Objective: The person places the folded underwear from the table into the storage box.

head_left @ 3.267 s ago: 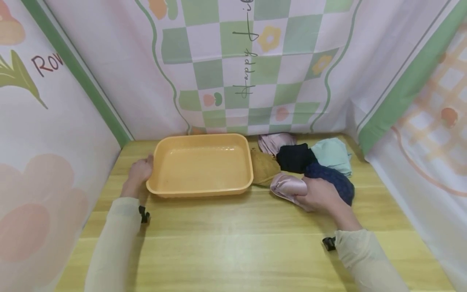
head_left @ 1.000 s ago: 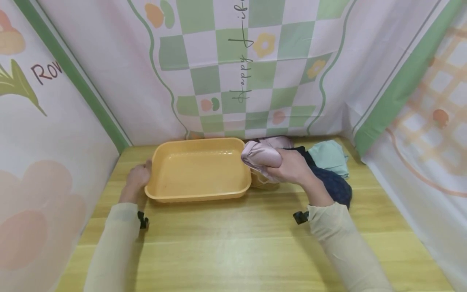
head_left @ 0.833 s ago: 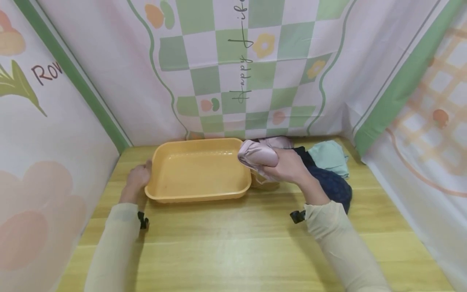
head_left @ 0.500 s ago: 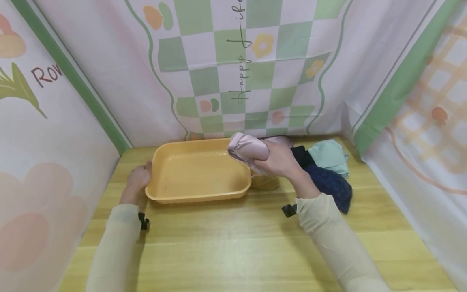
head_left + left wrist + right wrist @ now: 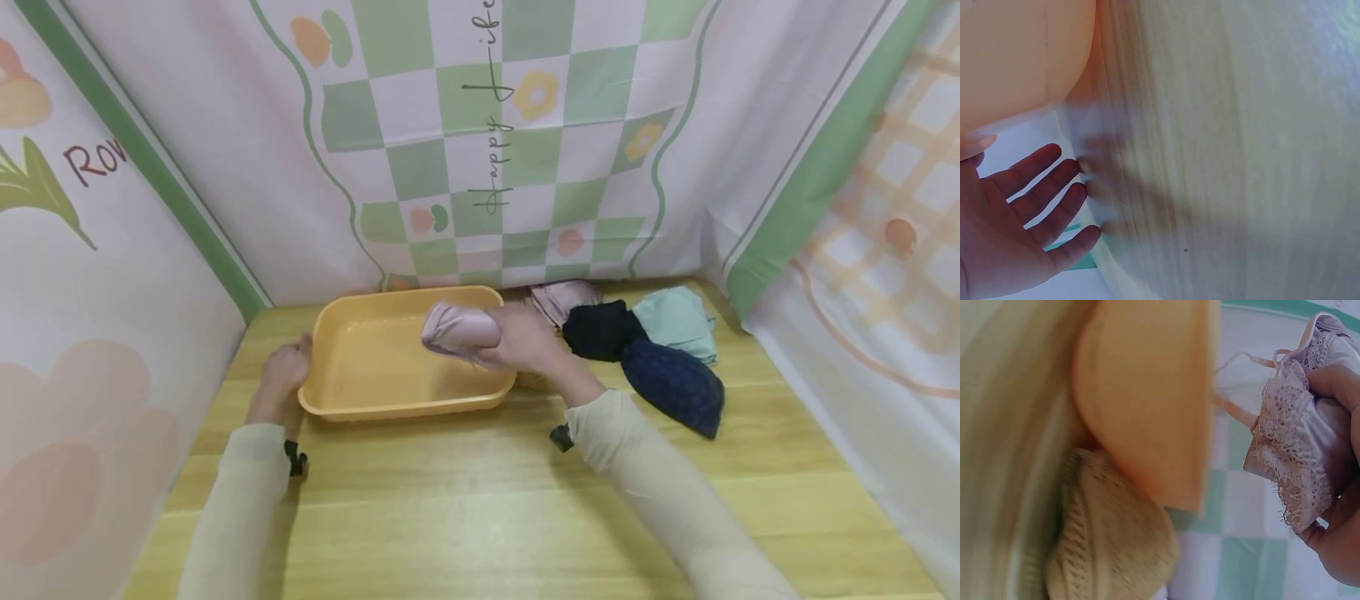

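Observation:
My right hand (image 5: 528,337) grips a folded mauve satin bra (image 5: 461,327), held above the right part of a yellow plastic tray (image 5: 405,408). In the right wrist view, the bra shows lace edging and a thin strap (image 5: 1235,412), pinched between thumb and fingers. At the tray's left end is my left hand (image 5: 285,367). The left wrist view shows that hand (image 5: 1016,231) with its fingers extended and spread, the thumb against the tray's rim. Nothing lies on the visible part of the tray's floor.
Right of the tray lie a mustard lace-patterned garment (image 5: 1116,531), a second mauve garment (image 5: 562,298), a black one (image 5: 602,331), a mint one (image 5: 677,321) and a navy one (image 5: 673,387). Printed cloth (image 5: 420,167) hangs behind the wooden table (image 5: 450,517).
The right hand has lifted the mauve bra from beside the navy garment and carried it left over the tray. The left hand has stayed at the tray's left end.

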`<state>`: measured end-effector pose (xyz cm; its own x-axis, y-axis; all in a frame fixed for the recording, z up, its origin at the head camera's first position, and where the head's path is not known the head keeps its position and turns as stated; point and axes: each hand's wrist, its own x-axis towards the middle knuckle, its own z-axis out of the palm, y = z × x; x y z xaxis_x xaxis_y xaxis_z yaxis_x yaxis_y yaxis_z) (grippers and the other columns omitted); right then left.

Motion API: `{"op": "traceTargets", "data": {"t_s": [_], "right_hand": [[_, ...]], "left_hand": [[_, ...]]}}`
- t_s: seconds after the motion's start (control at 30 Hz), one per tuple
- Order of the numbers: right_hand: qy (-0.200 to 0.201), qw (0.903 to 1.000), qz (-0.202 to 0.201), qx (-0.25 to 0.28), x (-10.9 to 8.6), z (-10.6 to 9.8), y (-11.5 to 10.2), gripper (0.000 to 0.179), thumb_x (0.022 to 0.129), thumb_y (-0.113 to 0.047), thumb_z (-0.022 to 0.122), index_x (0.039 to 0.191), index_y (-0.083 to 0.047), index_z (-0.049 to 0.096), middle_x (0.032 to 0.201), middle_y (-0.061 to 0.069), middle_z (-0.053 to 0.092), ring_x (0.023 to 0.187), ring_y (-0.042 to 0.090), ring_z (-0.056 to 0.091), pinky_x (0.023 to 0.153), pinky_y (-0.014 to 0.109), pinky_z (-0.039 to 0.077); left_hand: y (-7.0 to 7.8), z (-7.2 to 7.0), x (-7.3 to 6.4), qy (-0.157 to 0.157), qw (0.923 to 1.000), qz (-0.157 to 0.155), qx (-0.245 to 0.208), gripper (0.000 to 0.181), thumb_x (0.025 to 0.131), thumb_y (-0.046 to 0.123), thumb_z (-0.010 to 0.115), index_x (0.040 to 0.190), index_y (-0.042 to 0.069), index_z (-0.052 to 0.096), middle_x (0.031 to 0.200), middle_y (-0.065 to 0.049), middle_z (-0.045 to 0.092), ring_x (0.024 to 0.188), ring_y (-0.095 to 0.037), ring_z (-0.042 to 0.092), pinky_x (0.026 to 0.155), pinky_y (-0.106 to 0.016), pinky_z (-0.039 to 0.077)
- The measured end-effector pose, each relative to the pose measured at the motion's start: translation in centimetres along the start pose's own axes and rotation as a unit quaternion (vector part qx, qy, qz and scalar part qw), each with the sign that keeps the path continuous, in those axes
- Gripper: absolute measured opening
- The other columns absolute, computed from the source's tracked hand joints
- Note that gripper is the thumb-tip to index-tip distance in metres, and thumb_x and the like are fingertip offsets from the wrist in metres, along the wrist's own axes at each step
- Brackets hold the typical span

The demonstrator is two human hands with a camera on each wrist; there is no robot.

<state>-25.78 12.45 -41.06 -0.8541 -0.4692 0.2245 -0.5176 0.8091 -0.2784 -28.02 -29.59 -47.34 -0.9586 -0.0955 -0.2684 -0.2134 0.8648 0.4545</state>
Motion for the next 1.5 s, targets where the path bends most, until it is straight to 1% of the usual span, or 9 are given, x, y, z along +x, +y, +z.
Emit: {"op": "traceTargets", "data": {"t_s": [0.13,0.27,0.4,0.5,0.6,0.8,1.03,1.2,1.5], "right_hand": [[-0.012,0.9982,-0.020,-0.054,0.5,2.0,-0.6,0.040,0.074,-0.044,0.080,0.096,-0.015,0.066,0.083,0.001,0.068,0.076,0.022,0.062,0.069,0.043,0.052],[-0.037,0.9945,-0.037,-0.091,0.4,3.4,-0.9,0.042,0.074,-0.051,0.079,0.097,-0.018,0.068,0.088,-0.001,0.070,0.082,0.023,0.061,0.076,0.047,0.051],[-0.078,0.9919,-0.032,-0.095,0.1,3.9,-1.1,0.060,0.073,-0.061,0.079,0.115,-0.019,0.070,0.109,0.001,0.073,0.104,0.026,0.060,0.095,0.057,0.047],[-0.095,0.9913,-0.026,-0.087,-0.1,3.9,-0.9,0.079,0.072,-0.068,0.077,0.130,-0.016,0.066,0.125,0.004,0.070,0.117,0.029,0.057,0.107,0.064,0.039],[-0.095,0.9932,-0.016,-0.065,-0.2,3.6,-0.5,0.087,0.071,-0.070,0.076,0.136,-0.014,0.061,0.132,0.005,0.067,0.122,0.031,0.054,0.112,0.062,0.038],[-0.078,0.9962,0.016,-0.034,-0.8,1.6,0.9,0.079,0.079,-0.060,0.075,0.141,-0.015,0.057,0.136,0.006,0.064,0.128,0.033,0.055,0.112,0.049,0.042],[-0.055,0.9958,0.069,-0.023,-3.0,-2.0,4.1,0.085,0.081,-0.068,0.069,0.145,-0.016,0.052,0.148,0.013,0.054,0.142,0.037,0.043,0.119,0.058,0.031],[-0.033,0.9921,0.118,-0.027,-5.1,-3.8,6.7,0.089,0.079,-0.067,0.071,0.149,-0.016,0.048,0.151,0.013,0.051,0.141,0.042,0.042,0.116,0.066,0.029],[-0.006,0.9857,0.168,-0.012,-9.3,-5.8,10.2,0.089,0.082,-0.071,0.066,0.145,-0.009,0.051,0.135,0.014,0.063,0.133,0.042,0.046,0.112,0.062,0.030]], "left_hand": [[-0.1,0.4,0.1,0.005,1.0000,0.005,0.004,0.089,0.102,0.054,-0.006,0.149,-0.009,0.034,0.150,-0.039,0.034,0.138,-0.058,0.034,0.119,-0.062,0.026],[-0.1,0.7,0.0,0.009,0.9999,0.008,0.005,0.088,0.102,0.054,-0.005,0.148,-0.009,0.036,0.149,-0.038,0.035,0.137,-0.057,0.035,0.119,-0.061,0.028],[0.0,0.7,-0.1,0.010,0.9999,0.007,0.001,0.087,0.103,0.053,-0.004,0.148,-0.009,0.036,0.150,-0.038,0.035,0.138,-0.057,0.035,0.119,-0.061,0.027],[0.1,0.7,-0.1,0.013,0.9999,0.007,-0.002,0.086,0.103,0.053,-0.003,0.148,-0.009,0.036,0.149,-0.038,0.036,0.137,-0.057,0.035,0.119,-0.062,0.027],[0.1,0.6,-0.1,0.015,0.9998,0.010,-0.003,0.086,0.103,0.052,-0.003,0.147,-0.010,0.037,0.148,-0.039,0.037,0.136,-0.057,0.036,0.118,-0.062,0.028],[0.2,0.3,0.0,0.014,0.9998,0.007,-0.010,0.086,0.103,0.053,-0.003,0.148,-0.009,0.036,0.150,-0.038,0.036,0.138,-0.057,0.035,0.119,-0.062,0.027],[0.2,0.0,0.1,0.010,0.9999,0.009,-0.006,0.086,0.103,0.053,-0.003,0.148,-0.009,0.035,0.150,-0.038,0.035,0.138,-0.056,0.034,0.119,-0.061,0.027],[0.1,0.0,0.3,0.014,0.9998,0.011,-0.009,0.085,0.103,0.053,-0.002,0.149,-0.009,0.035,0.150,-0.038,0.035,0.138,-0.056,0.034,0.119,-0.062,0.026],[0.0,0.0,0.2,0.015,0.9998,0.013,-0.004,0.085,0.103,0.052,-0.002,0.148,-0.009,0.036,0.150,-0.038,0.035,0.138,-0.057,0.034,0.119,-0.062,0.027]]}}
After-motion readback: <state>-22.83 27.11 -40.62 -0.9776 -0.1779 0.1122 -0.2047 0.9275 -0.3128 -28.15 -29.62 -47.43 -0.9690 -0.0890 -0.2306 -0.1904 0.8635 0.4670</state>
